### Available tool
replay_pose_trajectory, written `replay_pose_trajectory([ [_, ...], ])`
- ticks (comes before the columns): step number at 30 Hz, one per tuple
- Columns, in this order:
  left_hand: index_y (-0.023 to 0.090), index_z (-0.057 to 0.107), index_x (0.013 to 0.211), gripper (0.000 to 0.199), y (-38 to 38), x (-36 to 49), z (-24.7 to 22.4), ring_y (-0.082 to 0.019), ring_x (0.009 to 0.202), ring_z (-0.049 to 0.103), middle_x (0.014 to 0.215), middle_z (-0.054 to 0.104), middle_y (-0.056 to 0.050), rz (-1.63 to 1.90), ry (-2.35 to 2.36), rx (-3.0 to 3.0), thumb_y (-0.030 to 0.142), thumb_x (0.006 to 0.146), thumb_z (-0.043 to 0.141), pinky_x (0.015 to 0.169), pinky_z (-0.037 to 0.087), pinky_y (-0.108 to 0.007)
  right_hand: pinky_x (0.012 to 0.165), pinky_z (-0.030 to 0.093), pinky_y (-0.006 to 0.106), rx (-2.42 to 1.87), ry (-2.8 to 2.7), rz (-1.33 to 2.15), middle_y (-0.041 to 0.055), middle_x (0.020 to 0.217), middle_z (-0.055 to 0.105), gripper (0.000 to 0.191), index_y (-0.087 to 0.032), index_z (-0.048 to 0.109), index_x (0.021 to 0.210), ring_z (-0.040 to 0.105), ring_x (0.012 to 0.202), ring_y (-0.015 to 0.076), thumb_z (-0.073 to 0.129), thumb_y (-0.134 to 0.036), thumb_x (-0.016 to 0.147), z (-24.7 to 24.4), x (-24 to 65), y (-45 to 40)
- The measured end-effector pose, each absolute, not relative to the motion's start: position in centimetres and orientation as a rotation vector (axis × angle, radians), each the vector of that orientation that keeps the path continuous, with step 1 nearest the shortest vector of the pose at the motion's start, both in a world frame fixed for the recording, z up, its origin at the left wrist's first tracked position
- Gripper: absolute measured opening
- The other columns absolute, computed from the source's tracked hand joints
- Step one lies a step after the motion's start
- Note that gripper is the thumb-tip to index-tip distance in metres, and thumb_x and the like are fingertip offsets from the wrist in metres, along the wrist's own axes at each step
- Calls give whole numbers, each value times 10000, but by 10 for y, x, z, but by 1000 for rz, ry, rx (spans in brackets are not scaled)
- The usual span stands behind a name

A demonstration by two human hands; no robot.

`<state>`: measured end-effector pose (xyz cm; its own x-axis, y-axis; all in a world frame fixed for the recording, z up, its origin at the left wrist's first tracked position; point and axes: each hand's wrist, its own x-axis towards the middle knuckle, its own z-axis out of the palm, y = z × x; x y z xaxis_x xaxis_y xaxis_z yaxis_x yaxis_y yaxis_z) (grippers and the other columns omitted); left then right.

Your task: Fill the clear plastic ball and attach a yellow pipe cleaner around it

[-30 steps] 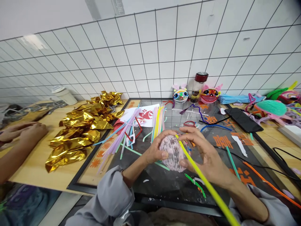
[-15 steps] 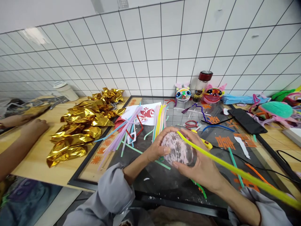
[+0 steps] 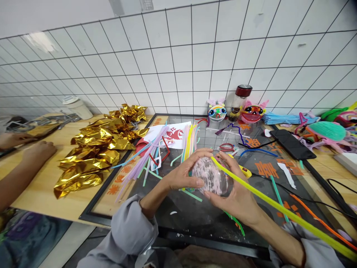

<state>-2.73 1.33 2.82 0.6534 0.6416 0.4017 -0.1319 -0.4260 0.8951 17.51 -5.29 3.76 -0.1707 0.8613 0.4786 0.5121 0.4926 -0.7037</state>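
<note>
Between my two hands is a clear, rounded plastic shell streaked with pale pink-white material. My left hand grips its left side, thumb across the front and fingers over the top. From the right, my right hand wraps around it, thumb at the lower front. A yellow pipe cleaner runs from the top of the shell across my right forearm to the lower right. Its far end at the shell is partly hidden by my fingers. Just behind my right hand lies a yellow glue gun, mostly covered.
Bundled pipe cleaners, a paper with a red print and scissors lie on the black-framed glass board. Gold foil lies left, beside another person's arm. A phone, bottle and decorated animal heads stand behind.
My left hand has shifted slightly on the shell, its thumb lying flatter across the front. The yellow pipe cleaner's loose end has dropped a little. The other person's far hand has moved slightly.
</note>
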Motion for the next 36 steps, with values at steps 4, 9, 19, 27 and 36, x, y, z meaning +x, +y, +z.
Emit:
replay_pose_trajectory([
  [4, 266, 468, 1411, 941, 15, -28, 25, -409, 1463, 326, 1552, 364, -152, 891, 461, 1904, 621, 621, 836, 1222, 207, -575, 1091, 478, 561, -1183, -1784, 521, 155, 1464, 507, 981, -262, 262, 1520, 527, 1350, 345, 787, -306, 693, 30, 174, -53],
  [9, 258, 422, 1432, 1001, 13, -27, 27, -398, 1453, 359, 1532, 384, -161, 854, 533, 1961, 579, 598, 873, 1227, 235, -568, 1097, 473, 576, -1196, -1760, 541, 171, 1470, 506, 1006, -236, 250, 1540, 532, 1349, 358, 777, -310, 686, 25, 173, -52],
  [19, 260, 458, 1388, 807, 14, -26, 32, -346, 1388, 429, 1406, 462, -147, 962, 493, 2148, 514, 713, 819, 1195, 314, -556, 1072, 501, 542, -1049, -1837, 277, 153, 1396, 538, 865, -242, 307, 1505, 548, 1314, 334, 735, -279, 754, 23, 171, -50],
  [27, 253, 498, 1369, 796, 13, -24, 31, -354, 1362, 462, 1359, 523, -151, 993, 511, 2174, 547, 701, 816, 1172, 349, -567, 1033, 519, 525, -959, -1880, 239, 124, 1317, 540, 740, -262, 402, 1392, 539, 1266, 317, 740, -252, 733, 25, 173, -46],
  [36, 236, 506, 1377, 814, 13, -23, 29, -347, 1322, 502, 1341, 554, -143, 1010, 510, 2170, 555, 695, 816, 1156, 378, -547, 1007, 510, 528, -963, -1947, 249, 147, 1354, 486, 656, -253, 434, 1342, 497, 1302, 331, 720, -255, 751, 27, 178, -48],
])
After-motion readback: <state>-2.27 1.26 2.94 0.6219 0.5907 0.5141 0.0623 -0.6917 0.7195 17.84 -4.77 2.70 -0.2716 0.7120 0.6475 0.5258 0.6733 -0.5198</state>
